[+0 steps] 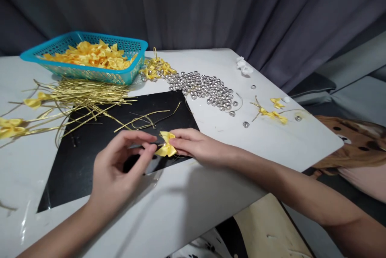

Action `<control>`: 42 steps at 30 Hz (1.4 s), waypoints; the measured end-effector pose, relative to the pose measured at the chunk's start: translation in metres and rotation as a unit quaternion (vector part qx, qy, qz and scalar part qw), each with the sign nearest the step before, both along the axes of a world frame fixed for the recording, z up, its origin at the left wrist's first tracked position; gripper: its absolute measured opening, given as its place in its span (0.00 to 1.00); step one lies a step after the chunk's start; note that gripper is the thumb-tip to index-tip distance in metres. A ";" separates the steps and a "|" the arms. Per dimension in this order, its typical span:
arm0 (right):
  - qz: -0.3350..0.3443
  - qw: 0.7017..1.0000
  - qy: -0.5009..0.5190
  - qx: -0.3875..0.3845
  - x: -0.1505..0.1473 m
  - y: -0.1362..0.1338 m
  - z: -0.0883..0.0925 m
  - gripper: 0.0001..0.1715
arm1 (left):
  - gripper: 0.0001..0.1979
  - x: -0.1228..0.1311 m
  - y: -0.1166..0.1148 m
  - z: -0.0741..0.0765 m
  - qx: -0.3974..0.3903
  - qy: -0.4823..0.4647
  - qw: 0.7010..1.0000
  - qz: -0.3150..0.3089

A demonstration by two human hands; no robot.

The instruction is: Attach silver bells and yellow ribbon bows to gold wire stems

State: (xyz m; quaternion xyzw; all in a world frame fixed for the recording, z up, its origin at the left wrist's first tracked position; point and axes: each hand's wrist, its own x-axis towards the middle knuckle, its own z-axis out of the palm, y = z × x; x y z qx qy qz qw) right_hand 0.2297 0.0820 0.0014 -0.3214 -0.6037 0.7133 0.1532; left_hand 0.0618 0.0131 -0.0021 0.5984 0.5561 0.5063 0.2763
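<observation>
Just above the near edge of the black mat (pixel 90 161), a yellow ribbon bow (pixel 167 150) is pinched between the thumb and fingers of my right hand (pixel 193 143). My left hand (pixel 117 165) is at the bow's left side, thumb and fingertips closed together. A thin strand, which looks like gold cord, runs from those fingertips to the bow's middle. Loose gold cords (pixel 147 119) lie on the mat just beyond my hands. More cord trails beneath my right fingers, partly hidden.
A blue basket (pixel 135 69) of yellow bows (pixel 93 54) stands at back left, with a bundle of gold cords (pixel 93 91) before it. Silver heart-shaped beads (pixel 208 87) are spread at the back middle. Corded bows (pixel 273 115) and crumpled white scraps (pixel 243 67) lie rightward.
</observation>
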 end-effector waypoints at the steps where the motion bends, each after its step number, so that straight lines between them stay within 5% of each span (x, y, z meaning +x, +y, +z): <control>1: 0.022 1.000 -0.012 0.007 0.001 0.001 0.003 0.11 | 0.08 0.000 0.003 0.002 -0.029 -0.012 1.000 0.000; 7: 0.072 0.992 -0.088 0.052 0.006 0.004 0.016 0.14 | 0.09 -0.004 0.013 0.005 -0.203 -0.051 0.975 -0.073; 18: 0.018 0.996 -0.056 0.060 0.006 0.005 0.008 0.17 | 0.11 -0.008 0.017 0.001 -0.213 -0.150 0.965 -0.017; 25: 0.052 0.997 -0.049 0.039 0.007 0.007 0.007 0.16 | 0.12 -0.009 0.015 0.003 -0.216 -0.143 0.966 -0.023; 30: -0.001 0.998 -0.046 0.030 0.008 0.009 0.004 0.19 | 0.12 -0.006 0.016 0.004 -0.214 -0.159 0.963 -0.031; 42: -0.005 0.999 -0.050 -0.003 0.006 0.010 0.010 0.17 | 0.15 -0.003 0.018 0.008 -0.224 -0.160 0.960 -0.047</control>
